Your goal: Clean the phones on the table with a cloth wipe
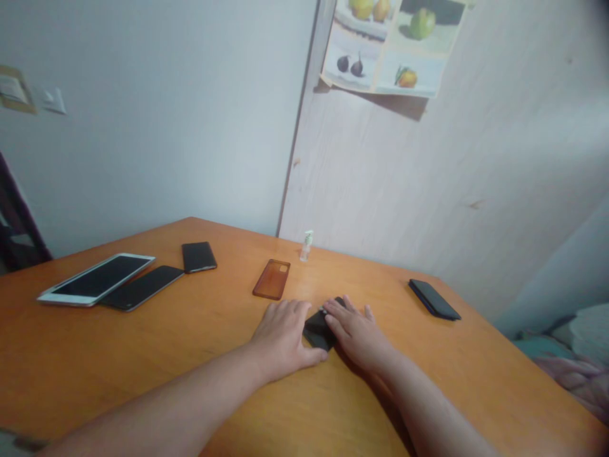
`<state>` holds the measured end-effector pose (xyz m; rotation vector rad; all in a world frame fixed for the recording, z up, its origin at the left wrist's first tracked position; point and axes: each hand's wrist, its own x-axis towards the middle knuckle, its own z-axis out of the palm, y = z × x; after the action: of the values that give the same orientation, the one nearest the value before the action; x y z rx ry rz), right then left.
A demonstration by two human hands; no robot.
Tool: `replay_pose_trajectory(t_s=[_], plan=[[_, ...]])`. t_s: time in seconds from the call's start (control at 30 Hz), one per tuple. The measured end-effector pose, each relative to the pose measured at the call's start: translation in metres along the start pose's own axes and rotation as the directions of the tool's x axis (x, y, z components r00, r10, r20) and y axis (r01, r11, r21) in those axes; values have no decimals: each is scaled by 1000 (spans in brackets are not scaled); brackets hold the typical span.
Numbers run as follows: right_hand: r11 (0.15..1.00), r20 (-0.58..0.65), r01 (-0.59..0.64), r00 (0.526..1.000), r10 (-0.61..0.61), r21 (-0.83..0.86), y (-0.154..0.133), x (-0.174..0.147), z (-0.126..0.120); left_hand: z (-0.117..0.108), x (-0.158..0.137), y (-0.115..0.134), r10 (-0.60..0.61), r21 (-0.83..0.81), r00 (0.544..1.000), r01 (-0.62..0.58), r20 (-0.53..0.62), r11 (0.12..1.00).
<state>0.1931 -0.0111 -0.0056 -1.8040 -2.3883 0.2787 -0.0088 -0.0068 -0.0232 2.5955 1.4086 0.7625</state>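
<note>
A black phone (pixel 314 331) lies flat on the wooden table in front of me, partly covered by my hands. My left hand (pixel 281 336) holds it along its left side, with the thumb at the near corner and the fingers toward the far side. Across its right part rests my right hand (pixel 356 331), fingers stretched out over the surface. Small light marks show beside those fingertips, too small to make out. Just beyond my left hand lies a translucent brown phone case (pixel 272 280).
Behind the case stands a small clear pump bottle (pixel 306 246). To the left on the table (pixel 190 374) are a white tablet (pixel 98 279), a dark phone (pixel 145 289) touching it and another dark device (pixel 198 256). A black wallet-like item (pixel 434 299) lies near the right edge.
</note>
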Motion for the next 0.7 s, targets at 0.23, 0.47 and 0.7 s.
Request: replay_pose_trajectory(t_s=[0.23,0.47,0.7], plan=[[983,66,166,983,-171,76,-18,-8,-4,3,-1,-2,-33,-42,999,33,0,999],[998,60,63,996,-64,30,-19,-12,-9,0,0,-1,-66,-51,997,68,30,996],[985,123,140,981,-153,105,-14,-14,-12,1,-1,-1,-69,-42,997,70,30,997]])
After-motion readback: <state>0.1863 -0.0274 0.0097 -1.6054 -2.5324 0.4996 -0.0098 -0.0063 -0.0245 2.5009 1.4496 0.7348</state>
